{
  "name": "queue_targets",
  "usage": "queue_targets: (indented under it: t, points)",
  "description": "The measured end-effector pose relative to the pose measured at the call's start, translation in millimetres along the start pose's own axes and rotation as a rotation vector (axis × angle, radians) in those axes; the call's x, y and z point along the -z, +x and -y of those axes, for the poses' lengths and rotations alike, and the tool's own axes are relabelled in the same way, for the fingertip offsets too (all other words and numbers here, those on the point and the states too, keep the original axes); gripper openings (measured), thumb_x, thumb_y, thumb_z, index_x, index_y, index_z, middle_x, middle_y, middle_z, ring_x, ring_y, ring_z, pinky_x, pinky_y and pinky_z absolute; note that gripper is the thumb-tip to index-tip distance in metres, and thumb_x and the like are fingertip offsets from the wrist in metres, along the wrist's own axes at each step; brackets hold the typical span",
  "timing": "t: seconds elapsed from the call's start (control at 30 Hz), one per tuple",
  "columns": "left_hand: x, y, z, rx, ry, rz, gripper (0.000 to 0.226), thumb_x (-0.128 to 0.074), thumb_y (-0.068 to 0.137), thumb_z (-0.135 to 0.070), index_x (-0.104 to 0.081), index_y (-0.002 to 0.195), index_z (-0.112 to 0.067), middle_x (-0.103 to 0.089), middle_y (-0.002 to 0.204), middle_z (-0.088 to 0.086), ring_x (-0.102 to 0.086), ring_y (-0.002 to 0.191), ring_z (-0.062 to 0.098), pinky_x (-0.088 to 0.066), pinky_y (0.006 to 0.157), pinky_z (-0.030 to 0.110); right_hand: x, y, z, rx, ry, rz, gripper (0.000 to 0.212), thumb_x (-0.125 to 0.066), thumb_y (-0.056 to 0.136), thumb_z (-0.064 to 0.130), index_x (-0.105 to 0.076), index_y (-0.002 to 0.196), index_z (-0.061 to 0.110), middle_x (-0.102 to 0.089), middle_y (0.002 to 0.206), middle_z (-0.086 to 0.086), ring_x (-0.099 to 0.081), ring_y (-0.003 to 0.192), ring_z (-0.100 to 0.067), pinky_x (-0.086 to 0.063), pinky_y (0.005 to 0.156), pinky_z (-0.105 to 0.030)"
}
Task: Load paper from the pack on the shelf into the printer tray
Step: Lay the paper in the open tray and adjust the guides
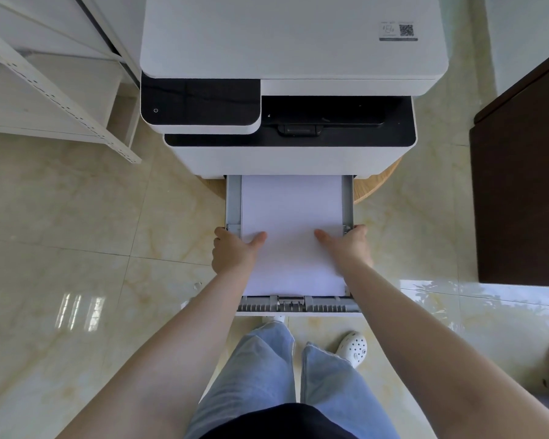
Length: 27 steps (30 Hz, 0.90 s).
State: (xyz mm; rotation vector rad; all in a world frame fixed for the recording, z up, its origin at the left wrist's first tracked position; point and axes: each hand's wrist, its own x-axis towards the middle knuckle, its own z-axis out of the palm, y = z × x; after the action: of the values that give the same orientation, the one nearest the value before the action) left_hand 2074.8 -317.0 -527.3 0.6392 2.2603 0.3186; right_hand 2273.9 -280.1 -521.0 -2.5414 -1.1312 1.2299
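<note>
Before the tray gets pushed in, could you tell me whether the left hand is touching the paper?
Touching: the head view shows the left hand with its thumb lying flat on the paper in the tray.

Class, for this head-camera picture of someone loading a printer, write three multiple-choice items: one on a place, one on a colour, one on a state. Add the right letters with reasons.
1. Where does the white paper stack lie?
A. on the printer's lid
B. in the pulled-out grey printer tray
C. on the floor

2. What colour is the panel with the power symbol on the white printer?
A. black
B. red
C. yellow

3. How is the tray?
A. shut inside the printer
B. taken out and set on the floor
C. drawn out, with both hands at its sides

Key: 1 B, the sheets sit between the tray's grey walls. 2 A, the panel is dark black beside the white body. 3 C, the left hand and right hand grip the tray's sides, thumbs on the paper.
</note>
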Motion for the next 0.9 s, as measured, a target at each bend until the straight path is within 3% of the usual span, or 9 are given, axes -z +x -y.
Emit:
queue_targets:
  t: [0.33, 0.47, 0.9]
  points:
    - [3, 12, -34, -0.016, -0.084, -0.126, 0.104, -0.077, 0.062, -0.056, -0.018, 0.138, -0.015, -0.031, 0.133, 0.017, -0.037, 0.119, 0.035, -0.043, 0.083, 0.045, 12, 20, 21, 0.013, 0.078, -0.032, 0.082, -0.067, 0.063, 0.068, -0.036, 0.113, 0.011, -0.06, 0.114, -0.01, -0.059, 0.105, -0.034, -0.049, 0.089, -0.05]
    - [-3, 15, -51, 0.046, -0.028, -0.118, 0.104, -0.075, 0.059, -0.062, -0.021, 0.134, -0.015, -0.032, 0.131, 0.016, -0.038, 0.116, 0.034, -0.04, 0.09, 0.045, 9, 26, 34, -0.01, 0.067, -0.043, 0.088, -0.069, 0.06, 0.069, -0.036, 0.115, 0.009, -0.057, 0.121, -0.013, -0.057, 0.11, -0.035, -0.048, 0.091, -0.05]
    - [-9, 14, -55, 0.044, 0.051, -0.155, 0.104, -0.073, 0.06, -0.064, -0.022, 0.134, -0.011, -0.037, 0.129, 0.018, -0.041, 0.116, 0.036, -0.037, 0.091, 0.046, 0, 25, 38, -0.037, 0.044, -0.113, 0.093, -0.072, 0.057, 0.068, -0.036, 0.117, 0.006, -0.055, 0.126, -0.016, -0.054, 0.116, -0.037, -0.046, 0.095, -0.051]
